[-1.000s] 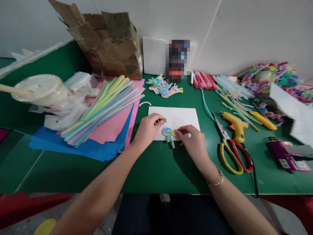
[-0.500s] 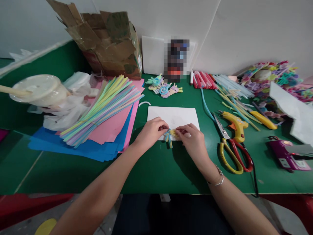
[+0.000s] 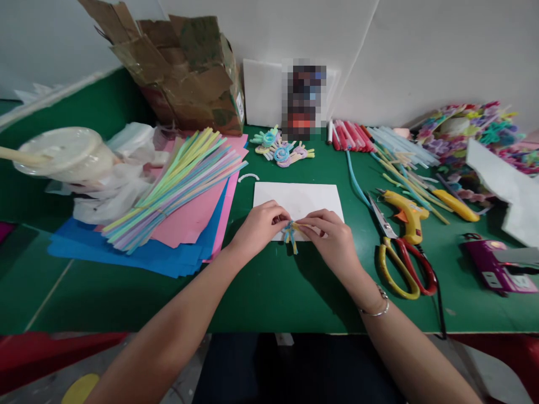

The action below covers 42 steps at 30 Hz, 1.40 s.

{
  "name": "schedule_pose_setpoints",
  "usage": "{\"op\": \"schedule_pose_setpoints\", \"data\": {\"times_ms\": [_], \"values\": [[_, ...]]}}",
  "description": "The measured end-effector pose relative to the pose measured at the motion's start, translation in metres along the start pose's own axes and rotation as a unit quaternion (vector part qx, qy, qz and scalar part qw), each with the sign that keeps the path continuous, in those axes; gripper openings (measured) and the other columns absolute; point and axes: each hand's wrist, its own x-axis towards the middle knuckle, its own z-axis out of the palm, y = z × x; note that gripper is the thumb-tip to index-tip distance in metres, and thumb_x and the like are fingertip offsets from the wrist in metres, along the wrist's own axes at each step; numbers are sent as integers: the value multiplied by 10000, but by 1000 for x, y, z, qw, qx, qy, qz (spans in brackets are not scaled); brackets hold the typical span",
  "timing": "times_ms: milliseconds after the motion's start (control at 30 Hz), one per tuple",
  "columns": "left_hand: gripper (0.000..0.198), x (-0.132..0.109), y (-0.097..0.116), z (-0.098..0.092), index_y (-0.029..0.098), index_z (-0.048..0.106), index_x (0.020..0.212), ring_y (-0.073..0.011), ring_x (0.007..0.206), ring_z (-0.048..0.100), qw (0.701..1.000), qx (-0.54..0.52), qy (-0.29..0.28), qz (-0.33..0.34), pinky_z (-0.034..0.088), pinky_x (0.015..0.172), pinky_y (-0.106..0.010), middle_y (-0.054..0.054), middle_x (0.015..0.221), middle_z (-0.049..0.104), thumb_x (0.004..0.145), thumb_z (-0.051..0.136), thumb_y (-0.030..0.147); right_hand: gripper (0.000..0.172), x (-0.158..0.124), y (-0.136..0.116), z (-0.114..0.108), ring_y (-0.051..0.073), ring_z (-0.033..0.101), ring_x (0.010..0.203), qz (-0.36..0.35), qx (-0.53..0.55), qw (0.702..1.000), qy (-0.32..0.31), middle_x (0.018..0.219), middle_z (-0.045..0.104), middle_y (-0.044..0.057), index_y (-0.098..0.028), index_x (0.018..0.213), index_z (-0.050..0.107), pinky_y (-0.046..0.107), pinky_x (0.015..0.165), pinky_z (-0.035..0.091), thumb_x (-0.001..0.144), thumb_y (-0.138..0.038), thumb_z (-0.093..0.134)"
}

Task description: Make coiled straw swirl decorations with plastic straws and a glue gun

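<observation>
Between my hands is a small blue and yellow pipe cleaner piece [image 3: 291, 238], its short ends hanging down past the near edge of a white board [image 3: 297, 196]. The fingertips of my left hand [image 3: 267, 223] pinch it from the left. My right hand [image 3: 330, 235], closed at the thumb and fingers, pinches its yellow part from the right. Part of the piece is hidden by my fingers. Beyond the board lie several coiled pastel pipe cleaner shapes [image 3: 283, 150], and a short white curved strip [image 3: 248, 177] rests at its far left.
Scissors [image 3: 389, 238] and a yellow glue gun [image 3: 406, 216] lie to the right, near a purple power strip [image 3: 497, 264]. Bundled pipe cleaners [image 3: 177, 188] cover coloured sheets [image 3: 168, 261] on the left, beside a lidded cup [image 3: 63, 154]. A cardboard box [image 3: 193, 90] stands behind.
My right fingers have shifted slightly at the yellow part, and less yellow shows beside them. My left hand keeps its pinch in the same place.
</observation>
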Motion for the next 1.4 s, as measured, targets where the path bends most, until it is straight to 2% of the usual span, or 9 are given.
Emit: {"op": "schedule_pose_setpoints", "data": {"times_ms": [200,433,1267,1400], "values": [[94,0,-1,1,162,649,759,-113,701,582,1000,2,-1,-3,467,660,-238,-12,793,610,776,588,93,115,-1,5,4,155,585,716,-5,-1,1000,-9,747,645,32,-214,799,713,288,632,494,813,-199,600],[113,0,-1,1,158,653,764,-108,706,582,1000,2,-3,-8,462,653,-230,-14,803,612,778,579,74,142,-2,9,6,153,588,714,13,8,1000,-24,751,639,31,-224,793,708,292,638,493,828,-200,573],[104,0,-1,1,158,653,761,-111,705,582,1000,14,-3,-5,465,656,-235,-16,792,612,776,581,85,155,-2,9,6,166,565,737,-15,-9,999,-48,762,606,52,-178,825,688,300,639,479,848,-179,535],[103,0,-1,1,161,651,764,-110,705,581,1000,11,-2,-3,467,658,-236,-16,796,611,775,581,87,159,-1,8,6,167,570,749,-7,-7,999,-53,767,606,46,-203,824,688,304,640,478,850,-187,532]]}}
